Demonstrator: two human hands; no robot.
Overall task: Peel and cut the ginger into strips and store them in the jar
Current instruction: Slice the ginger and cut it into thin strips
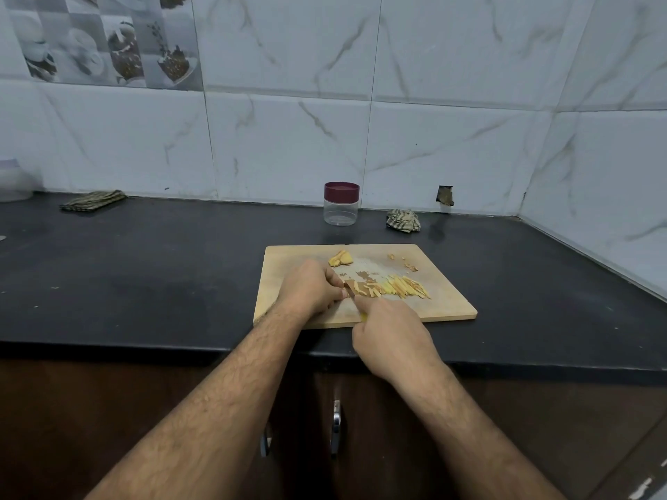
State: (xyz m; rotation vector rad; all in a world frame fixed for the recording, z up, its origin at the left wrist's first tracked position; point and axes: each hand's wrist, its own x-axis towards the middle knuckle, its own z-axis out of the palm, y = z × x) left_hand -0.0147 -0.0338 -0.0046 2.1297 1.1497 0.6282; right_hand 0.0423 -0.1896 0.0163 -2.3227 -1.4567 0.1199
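Note:
A wooden cutting board (447, 301) lies on the black counter. Yellow ginger strips (408, 286) are spread across its middle right. A peeled ginger chunk (340, 259) rests near the board's far edge. My left hand (310, 288) has its fingers curled on a small ginger piece at the board's left part. My right hand (389, 332) grips a knife with a yellow handle; its blade (349, 289) stands right against my left fingertips. The piece under my left fingers is mostly hidden. A clear jar with a maroon lid (341, 203) stands closed behind the board.
A crumpled striped cloth (403, 220) lies right of the jar. A folded cloth (93, 201) sits at the back left, with a white container (12, 182) at the far left edge. Ginger peel scraps (409, 265) lie on the board's far right. Cabinet handles (336, 427) hang below the counter.

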